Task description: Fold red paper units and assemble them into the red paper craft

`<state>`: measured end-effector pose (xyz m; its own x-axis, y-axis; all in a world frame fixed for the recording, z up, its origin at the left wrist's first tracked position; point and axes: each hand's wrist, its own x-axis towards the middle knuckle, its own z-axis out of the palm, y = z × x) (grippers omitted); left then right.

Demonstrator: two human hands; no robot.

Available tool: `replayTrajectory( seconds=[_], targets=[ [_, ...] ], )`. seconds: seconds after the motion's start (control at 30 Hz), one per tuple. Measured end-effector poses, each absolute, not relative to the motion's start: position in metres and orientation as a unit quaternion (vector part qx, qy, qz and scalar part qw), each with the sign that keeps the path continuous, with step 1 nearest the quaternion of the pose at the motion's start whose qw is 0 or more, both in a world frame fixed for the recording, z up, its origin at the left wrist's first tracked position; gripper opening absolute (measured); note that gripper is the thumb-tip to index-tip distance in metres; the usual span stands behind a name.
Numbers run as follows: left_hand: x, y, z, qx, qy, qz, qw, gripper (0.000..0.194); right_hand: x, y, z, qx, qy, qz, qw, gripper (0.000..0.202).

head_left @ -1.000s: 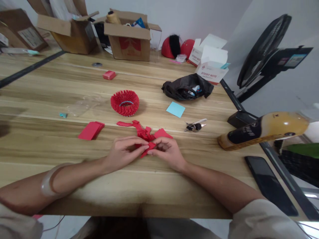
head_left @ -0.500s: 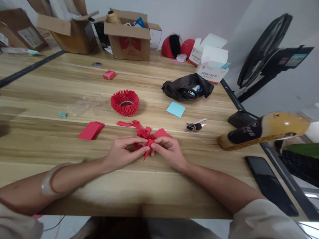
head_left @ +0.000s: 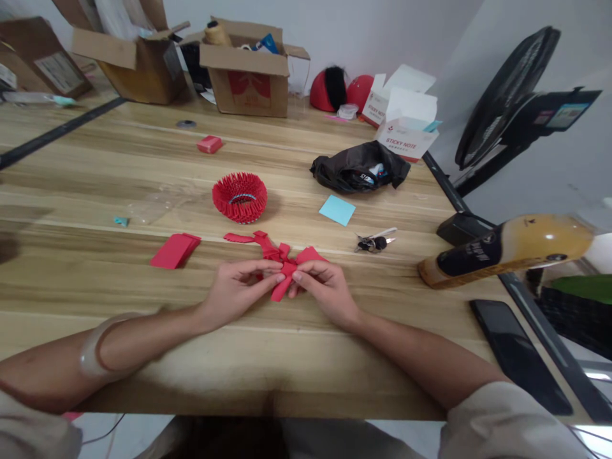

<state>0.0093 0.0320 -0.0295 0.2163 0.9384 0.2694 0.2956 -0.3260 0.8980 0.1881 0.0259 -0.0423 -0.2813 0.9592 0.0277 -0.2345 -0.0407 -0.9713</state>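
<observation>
Between both hands is a small piece of red folded paper, with one flap pointing down toward me. My left hand pinches its left side with thumb and forefinger. My right hand pinches its right side in the same way. Just beyond the fingers lies a loose pile of red folded paper pieces. A red paper sheet shows behind my right fingers. Farther off stands a round red bowl built of many folded paper pieces. To the left rests a stack of red paper.
A blue paper square, keys and a black plastic bag lie to the right. A drink bottle and a phone are near the right edge. Cardboard boxes and a red packet sit farther back.
The red paper piece has turned in my fingers: its lower flap, narrow and pointed before, now shows broader and flatter. Both hands have stayed nearly in place.
</observation>
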Motion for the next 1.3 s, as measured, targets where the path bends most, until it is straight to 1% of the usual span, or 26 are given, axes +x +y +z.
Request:
replayTrajectory(
  seconds=[0.1,0.37,0.9,1.3],
  targets=[
    [0.0091,0.032,-0.0282,0.695,0.444,0.433,0.364,0.013,0.1881,0.0263,-0.0414,-0.363,-0.496,0.627,0.478,0.022],
    [0.0077,0.0314,-0.0282,0.711,0.412,0.437,0.367,0.016,0.1875,0.0262,-0.0415,-0.369,-0.486,0.63,0.479,0.023],
    [0.0072,0.0333,-0.0273,0.737,0.403,0.433,0.329,0.015,0.187,0.0269,-0.043,-0.37,-0.492,0.625,0.481,0.022],
    [0.008,0.0335,-0.0256,0.749,0.4,0.416,0.327,0.01,0.1859,0.0257,-0.0391,-0.389,-0.485,0.595,0.509,0.023]
  ],
)
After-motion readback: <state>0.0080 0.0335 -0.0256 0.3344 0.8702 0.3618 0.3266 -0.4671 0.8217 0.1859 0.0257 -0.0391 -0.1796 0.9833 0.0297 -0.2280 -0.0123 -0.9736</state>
